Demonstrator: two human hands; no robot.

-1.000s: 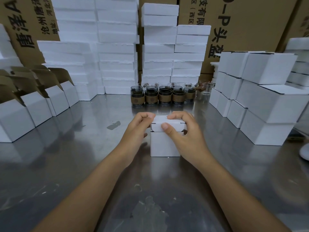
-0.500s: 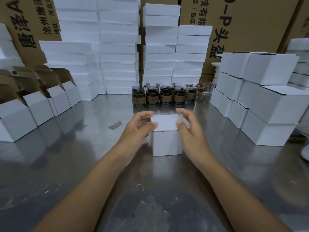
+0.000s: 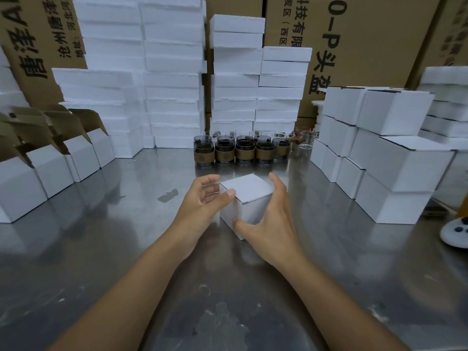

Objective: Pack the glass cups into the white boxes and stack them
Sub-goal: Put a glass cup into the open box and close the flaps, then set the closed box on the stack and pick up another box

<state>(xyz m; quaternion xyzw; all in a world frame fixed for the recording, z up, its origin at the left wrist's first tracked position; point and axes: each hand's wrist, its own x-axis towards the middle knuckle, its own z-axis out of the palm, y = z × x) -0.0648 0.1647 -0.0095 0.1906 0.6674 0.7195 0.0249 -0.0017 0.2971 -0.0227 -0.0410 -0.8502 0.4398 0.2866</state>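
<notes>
A closed white box point(image 3: 249, 188) stands on the steel table point(image 3: 121, 224) in the middle, turned with one corner toward me. My left hand point(image 3: 202, 206) holds its left side, thumb on the top edge and fingers curled behind the far corner. My right hand point(image 3: 271, 224) grips it from the right, with the thumb low on the front face and the fingers along the right side. Several glass cups point(image 3: 244, 152) with brown sleeves stand in rows behind the box.
Closed white boxes point(image 3: 395, 173) are stacked at the right. Open white boxes point(image 3: 50, 168) with raised brown flaps line the left. White foam blocks point(image 3: 174, 97) and big cardboard cartons rise at the back. A white device point(image 3: 455, 235) lies at the right edge.
The lid went from pressed down by both hands to fully closed. The box has turned from square-on to corner-first, and my right hand has dropped to grip its right side.
</notes>
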